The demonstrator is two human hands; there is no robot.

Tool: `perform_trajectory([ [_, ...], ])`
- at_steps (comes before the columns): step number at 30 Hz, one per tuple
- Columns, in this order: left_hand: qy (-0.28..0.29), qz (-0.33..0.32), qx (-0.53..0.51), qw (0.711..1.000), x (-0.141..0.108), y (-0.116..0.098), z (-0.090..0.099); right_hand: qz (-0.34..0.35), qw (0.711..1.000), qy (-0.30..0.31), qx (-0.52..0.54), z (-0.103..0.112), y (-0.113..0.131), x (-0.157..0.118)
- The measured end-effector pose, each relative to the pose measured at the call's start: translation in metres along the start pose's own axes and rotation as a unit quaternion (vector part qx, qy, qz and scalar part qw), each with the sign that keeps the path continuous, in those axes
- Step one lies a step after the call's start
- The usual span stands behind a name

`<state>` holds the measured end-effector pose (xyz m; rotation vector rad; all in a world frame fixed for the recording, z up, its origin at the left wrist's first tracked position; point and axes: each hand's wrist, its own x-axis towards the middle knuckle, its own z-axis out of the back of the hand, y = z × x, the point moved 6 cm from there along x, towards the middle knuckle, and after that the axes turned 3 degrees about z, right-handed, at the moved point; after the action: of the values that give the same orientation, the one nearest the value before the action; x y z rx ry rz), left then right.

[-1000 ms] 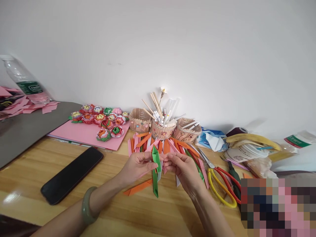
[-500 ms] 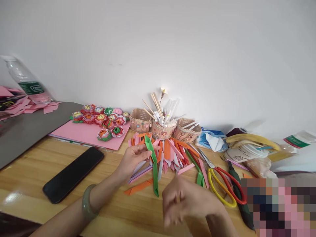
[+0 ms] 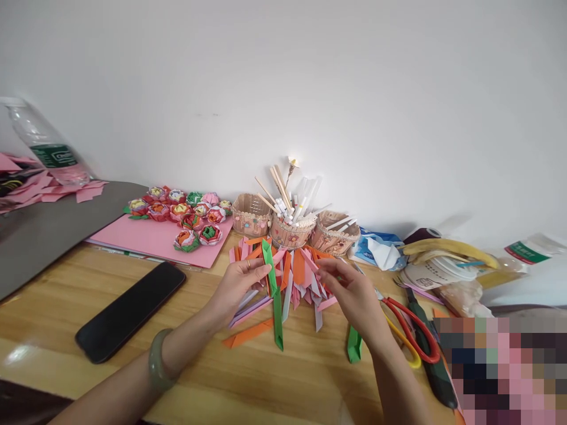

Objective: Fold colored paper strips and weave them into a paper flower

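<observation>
A folded green paper strip [image 3: 269,262] is pinched between the thumb and fingers of my left hand [image 3: 237,286]. A second green strip [image 3: 277,319] hangs below it and slants down over the table. My right hand [image 3: 357,298] is at the right side of a pile of folded paper strips [image 3: 299,277] in pink, orange and lilac. Its thumb and fingertips close on the end of a pink strip [image 3: 309,260] there; the exact grip is partly hidden. Under my right wrist lies another green folded piece [image 3: 354,344]. A loose orange strip [image 3: 248,334] rests left of the hanging green one.
Behind the pile stand small baskets [image 3: 251,215] with sticks and tubes. Folded paper flowers [image 3: 180,211] sit on pink paper [image 3: 133,233]. A black phone [image 3: 130,313] lies left; scissors [image 3: 411,330], a dark green tool [image 3: 436,369], tissues [image 3: 381,251] and a lidded cup [image 3: 432,274] are right.
My right hand has moved up and forward from the table's near side to the strip pile. A lilac strip now sticks out farther toward me. My left hand still holds the green strip, now more upright.
</observation>
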<state>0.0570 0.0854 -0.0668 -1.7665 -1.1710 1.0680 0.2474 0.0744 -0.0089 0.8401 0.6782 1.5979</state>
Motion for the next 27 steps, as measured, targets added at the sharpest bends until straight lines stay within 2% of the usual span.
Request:
perform_trajectory([
  [2,0.002,0.009,0.003,1.0,0.002,0.003,0.001,-0.007,0.993,-0.053,-0.102,0.002,-0.012,0.004],
  [4,0.003,0.019,0.005,1.0,0.002,0.005,0.001,0.004,0.976,-0.07,-0.206,-0.001,-0.016,0.007],
  [8,0.016,0.046,0.018,0.999,0.001,0.009,-0.002,0.005,0.934,-0.063,-0.352,-0.011,-0.015,0.007],
  [12,0.04,0.071,0.044,0.996,-0.001,0.014,-0.007,-0.019,0.918,-0.034,-0.396,-0.017,-0.015,0.007],
  [16,0.044,0.076,0.05,0.995,-0.002,0.016,-0.009,-0.019,0.924,-0.029,-0.38,-0.016,-0.02,0.008],
  [19,0.038,0.081,0.047,0.995,-0.002,0.016,-0.009,0.001,0.942,-0.063,-0.329,-0.012,-0.02,0.008],
  [23,0.039,0.079,0.038,0.995,-0.001,0.016,-0.01,0.009,0.979,-0.085,-0.183,-0.011,-0.011,0.004],
  [27,0.033,0.076,0.019,0.996,0.0,0.016,-0.008,0.018,0.999,-0.035,-0.021,-0.033,0.004,-0.005],
])
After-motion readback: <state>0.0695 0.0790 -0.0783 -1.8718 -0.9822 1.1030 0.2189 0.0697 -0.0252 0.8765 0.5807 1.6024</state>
